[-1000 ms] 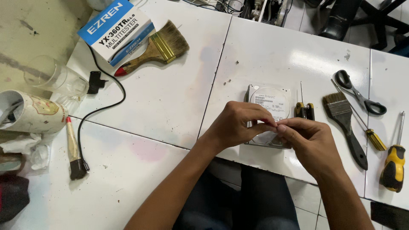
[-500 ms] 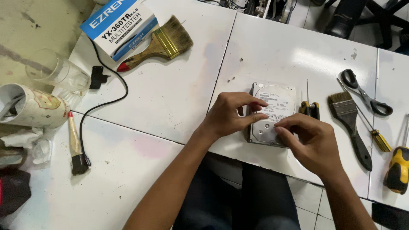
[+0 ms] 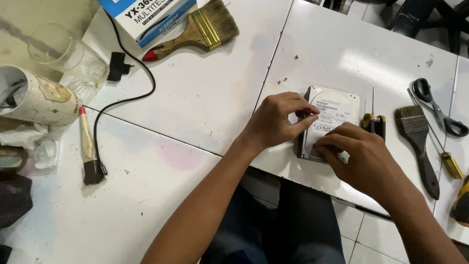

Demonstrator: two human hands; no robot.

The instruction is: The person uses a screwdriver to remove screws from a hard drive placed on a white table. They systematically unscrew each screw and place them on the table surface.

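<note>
A silver hard drive with a white label lies flat on the white table, near its front edge. My left hand grips the drive's left edge, thumb and fingers curled over it, with something small and red at a fingertip. My right hand covers the drive's lower right corner, its fingertips pressing on the label. The drive's lower part is hidden under both hands.
Right of the drive lie a yellow-and-black small screwdriver, a dark brush, scissors and a yellow screwdriver. At the back left are a wide paintbrush and a blue-white box. A glass, mug, small brush and black cable sit left.
My hands, pinched together above the drive a second ago, have come apart and settled on it: the left on its left edge, the right on its lower part.
</note>
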